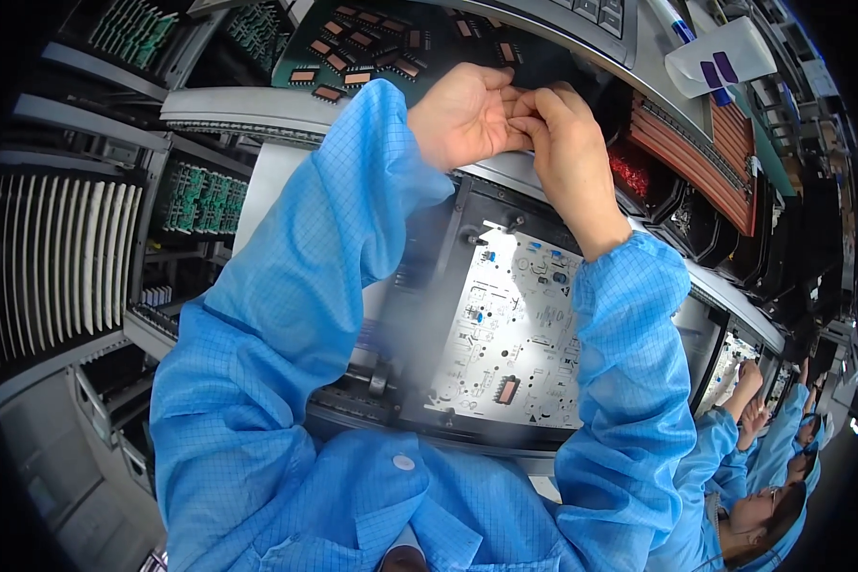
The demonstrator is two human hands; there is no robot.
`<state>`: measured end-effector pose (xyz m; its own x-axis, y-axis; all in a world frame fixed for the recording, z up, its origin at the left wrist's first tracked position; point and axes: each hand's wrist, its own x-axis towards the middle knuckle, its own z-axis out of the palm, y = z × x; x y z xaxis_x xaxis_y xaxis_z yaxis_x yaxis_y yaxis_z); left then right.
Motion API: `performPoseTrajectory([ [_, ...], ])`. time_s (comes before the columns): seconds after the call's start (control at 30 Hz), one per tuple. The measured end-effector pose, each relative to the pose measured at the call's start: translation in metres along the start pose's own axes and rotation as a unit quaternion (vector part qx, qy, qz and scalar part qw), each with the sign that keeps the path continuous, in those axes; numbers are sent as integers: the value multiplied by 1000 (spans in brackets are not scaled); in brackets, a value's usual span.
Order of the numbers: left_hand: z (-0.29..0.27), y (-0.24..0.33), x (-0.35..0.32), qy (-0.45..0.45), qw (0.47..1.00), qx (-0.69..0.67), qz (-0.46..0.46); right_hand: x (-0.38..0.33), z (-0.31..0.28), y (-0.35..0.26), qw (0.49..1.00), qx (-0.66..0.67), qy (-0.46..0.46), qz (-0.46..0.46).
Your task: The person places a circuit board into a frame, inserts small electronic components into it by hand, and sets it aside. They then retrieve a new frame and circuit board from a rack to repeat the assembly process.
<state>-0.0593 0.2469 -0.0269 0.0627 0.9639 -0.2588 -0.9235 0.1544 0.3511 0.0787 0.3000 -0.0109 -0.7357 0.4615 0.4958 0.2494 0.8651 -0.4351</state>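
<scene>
Fingertips pinched together, left hand (462,114) meets right hand (567,153) over dark tray (372,43).

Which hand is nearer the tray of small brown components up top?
Left. The left hand is beside the tray of brown components; the right hand is farther right.

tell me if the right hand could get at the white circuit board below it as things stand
Probably yes. The right hand is up at the component tray, fingertips against the left hand, and the white circuit board lies uncovered between both sleeves with nothing over it.
</scene>
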Motion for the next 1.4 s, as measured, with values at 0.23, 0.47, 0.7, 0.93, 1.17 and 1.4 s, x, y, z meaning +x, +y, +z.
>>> performPoseTrajectory([
  [0.23, 8, -4, -5, 17, 999, 40, -2, -4, 1, 5, 999, -27, -9, -35],
  [0.47, 9, -2, 0, 78, 924, 345, 144, -10, -31, -29, 934, 245, -1, 259],
  [0.7, 4, -4, 12, -6, 819, 556, 142, -59, -81, -47, 808, 416, -50, 415],
  [0.93, 31, -25, -55, -90, 551, 727, 400, -105, -90, -94, 630, 581, 15, 516],
  [1.17, 45, -84, -153, -176, 578, 702, 376, -145, -87, -139, 517, 687, 39, 510],
  [1.4, 40, -105, -183, -136, 580, 718, 360, -173, -76, -158, 436, 730, 33, 525],
])
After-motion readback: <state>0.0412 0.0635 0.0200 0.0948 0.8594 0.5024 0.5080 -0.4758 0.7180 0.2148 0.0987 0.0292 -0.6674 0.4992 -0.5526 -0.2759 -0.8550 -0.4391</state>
